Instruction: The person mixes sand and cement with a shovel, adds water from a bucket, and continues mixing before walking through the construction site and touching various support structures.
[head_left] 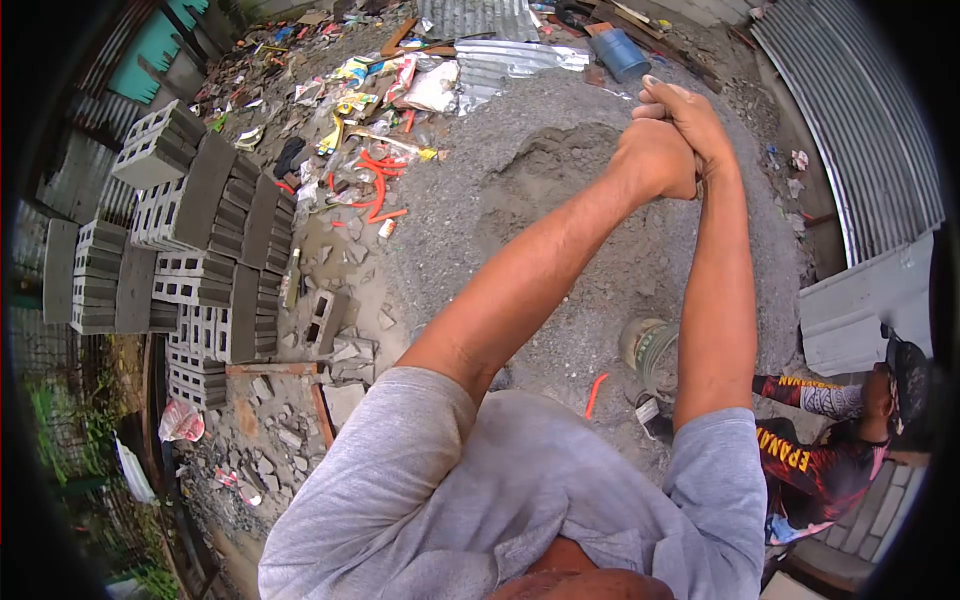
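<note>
Both my arms reach out ahead over a grey mound of sand and gravel (440, 250), and my hands meet above its far right side. My left hand (655, 158) is closed in a fist. My right hand (690, 118) lies against it, just beyond, with its fingers curled. Whatever the fingers may hold is hidden. Below the hands, a hollow (540, 180) in the mound contains darker, damp-looking mix. A cloudy pail (648, 348) stands beside my right forearm, partly covered by it. Past my hands, a blue container (620, 54) lies tilted at the mound's far edge.
Hollow concrete blocks (225, 205) are stacked at left, with broken pieces (350, 350) nearby. Litter and orange tubing (378, 185) lie front left. Corrugated metal sheets (850, 110) line the right side. Another person in a printed dark shirt (815, 455) is close at lower right.
</note>
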